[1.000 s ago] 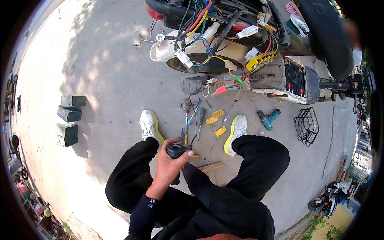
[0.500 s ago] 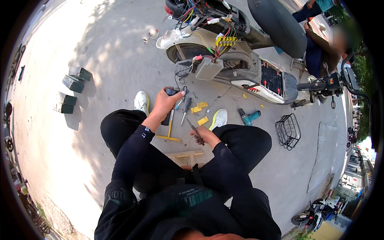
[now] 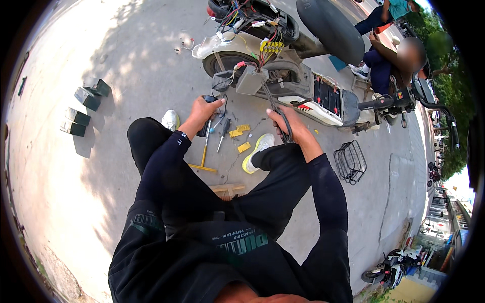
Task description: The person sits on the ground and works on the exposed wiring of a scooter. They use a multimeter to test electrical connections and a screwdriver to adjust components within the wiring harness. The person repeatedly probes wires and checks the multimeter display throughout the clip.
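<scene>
My left hand (image 3: 204, 112) is closed around a black rounded part (image 3: 207, 98) with a cable, just below the electric scooter's rear wheel. My right hand (image 3: 288, 121) grips a long dark tool (image 3: 275, 108), which looks like pliers. Its tip points up toward a silver box (image 3: 249, 81) among the scooter's loose wires; I cannot tell if they touch. Above are coloured wires and a yellow terminal strip (image 3: 271, 47). Between my feet lie a screwdriver (image 3: 225, 129), a yellow T-handled tool (image 3: 205, 162) and yellow plastic pieces (image 3: 244, 147). The scooter's battery bay (image 3: 326, 96) is uncovered.
Several dark green blocks (image 3: 87, 98) lie at left. A black wire basket (image 3: 349, 164) is at right, a small wooden stool (image 3: 227, 188) between my legs. Two other people (image 3: 384, 65) are beyond the scooter at upper right. A parked motorbike (image 3: 389, 267) stands at lower right.
My right hand came into sight and then rose forward with the long tool. My left hand moved up toward the scooter, still holding the black part. The view tilted, showing the other people.
</scene>
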A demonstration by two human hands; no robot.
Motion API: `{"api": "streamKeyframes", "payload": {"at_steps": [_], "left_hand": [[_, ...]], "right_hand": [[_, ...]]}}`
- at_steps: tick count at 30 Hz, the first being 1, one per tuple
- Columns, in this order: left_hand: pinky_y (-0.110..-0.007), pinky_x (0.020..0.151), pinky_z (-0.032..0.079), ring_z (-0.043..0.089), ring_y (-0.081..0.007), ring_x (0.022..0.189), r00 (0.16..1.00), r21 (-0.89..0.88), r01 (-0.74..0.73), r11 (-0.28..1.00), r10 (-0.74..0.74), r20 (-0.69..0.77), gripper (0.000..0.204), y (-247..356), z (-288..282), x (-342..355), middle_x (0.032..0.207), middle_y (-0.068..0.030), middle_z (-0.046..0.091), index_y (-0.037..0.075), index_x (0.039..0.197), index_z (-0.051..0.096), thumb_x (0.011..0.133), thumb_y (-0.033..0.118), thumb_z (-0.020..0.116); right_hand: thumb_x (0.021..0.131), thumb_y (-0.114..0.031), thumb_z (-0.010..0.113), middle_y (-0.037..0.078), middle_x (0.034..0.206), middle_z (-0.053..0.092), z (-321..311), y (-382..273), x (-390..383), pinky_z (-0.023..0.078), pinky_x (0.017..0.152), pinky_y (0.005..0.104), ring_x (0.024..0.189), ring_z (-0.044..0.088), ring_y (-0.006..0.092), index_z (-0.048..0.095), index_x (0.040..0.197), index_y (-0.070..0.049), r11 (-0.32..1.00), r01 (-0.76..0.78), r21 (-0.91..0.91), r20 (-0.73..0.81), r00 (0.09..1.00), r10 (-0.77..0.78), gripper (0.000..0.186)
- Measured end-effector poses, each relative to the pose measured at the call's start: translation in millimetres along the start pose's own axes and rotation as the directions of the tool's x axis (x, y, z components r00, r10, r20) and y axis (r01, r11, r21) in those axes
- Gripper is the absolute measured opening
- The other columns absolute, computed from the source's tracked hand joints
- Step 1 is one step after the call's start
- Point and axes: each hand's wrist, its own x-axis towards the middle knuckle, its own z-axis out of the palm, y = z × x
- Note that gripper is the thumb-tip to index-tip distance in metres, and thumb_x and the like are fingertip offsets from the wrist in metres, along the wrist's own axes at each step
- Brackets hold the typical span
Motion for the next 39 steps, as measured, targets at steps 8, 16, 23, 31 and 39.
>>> {"api": "streamKeyframes", "payload": {"at_steps": [8, 16, 23, 31, 39], "left_hand": [[-0.03, 0.044, 0.039, 0.048, -0.0103, 0.049, 1.0, 0.053, -0.011, 0.999, 0.013, -0.027, 0.044, 6.5, -6.3, -5.9, 0.065, -0.0021, 0.056, 0.0, 0.083, 0.058, 0.076, 0.033, 0.086], [-0.03, 0.045, 0.041, 0.051, -0.0113, 0.049, 1.0, 0.087, -0.031, 0.996, 0.03, 0.008, 0.045, 4.7, -14.4, -3.6, 0.066, -0.0037, 0.058, -0.002, 0.085, 0.059, 0.078, 0.034, 0.084], [-0.029, 0.044, 0.042, 0.051, -0.0111, 0.049, 0.998, 0.059, -0.044, 0.997, 0.046, -0.035, 0.046, 5.8, -12.7, -6.7, 0.066, -0.0034, 0.058, -0.002, 0.086, 0.059, 0.077, 0.034, 0.084], [-0.029, 0.045, 0.042, 0.051, -0.0107, 0.05, 0.999, 0.082, -0.024, 0.996, 0.027, -0.035, 0.049, 6.8, -12.5, -5.2, 0.068, -0.0042, 0.058, -0.004, 0.091, 0.058, 0.077, 0.035, 0.084], [-0.029, 0.045, 0.043, 0.052, -0.0113, 0.051, 0.999, 0.106, -0.015, 0.994, 0.018, -0.027, 0.054, 4.6, -12.9, -4.3, 0.069, -0.005, 0.059, -0.006, 0.093, 0.058, 0.076, 0.037, 0.085]], "right_hand": [[0.089, -0.049, 0.064, 0.009, 0.065, 0.059, -1.4, -21.7, 31.8, 0.045, 0.048, 0.0337, 0.051, 0.057, 0.0171, 0.06, 0.083, 0.001, 0.984, -0.013, -0.179, -0.019, 1.0, 0.01, 0.051], [0.088, -0.049, 0.064, 0.008, 0.062, 0.058, 0.6, -29.4, 37.3, 0.045, 0.052, 0.0363, 0.051, 0.057, 0.0199, 0.058, 0.077, 0.0, 0.977, -0.022, -0.21, -0.087, 0.996, 0.004, 0.05], [0.089, -0.047, 0.063, 0.007, 0.06, 0.055, 0.3, -30.4, 28.3, 0.043, 0.049, 0.0365, 0.049, 0.055, 0.0195, 0.056, 0.074, -0.001, 0.981, -0.058, -0.183, -0.095, 0.995, 0.041, 0.05], [0.089, -0.047, 0.064, 0.008, 0.06, 0.056, -8.7, -37.4, 41.4, 0.044, 0.049, 0.0372, 0.05, 0.056, 0.0204, 0.058, 0.074, 0.0, 0.964, -0.016, -0.265, -0.042, 0.999, 0.005, 0.049], [0.087, -0.048, 0.065, 0.011, 0.06, 0.059, -10.5, -48.4, 47.0, 0.048, 0.055, 0.0382, 0.054, 0.06, 0.0233, 0.061, 0.073, 0.003, 0.936, -0.046, -0.35, -0.048, 0.998, 0.031, 0.053]]}}
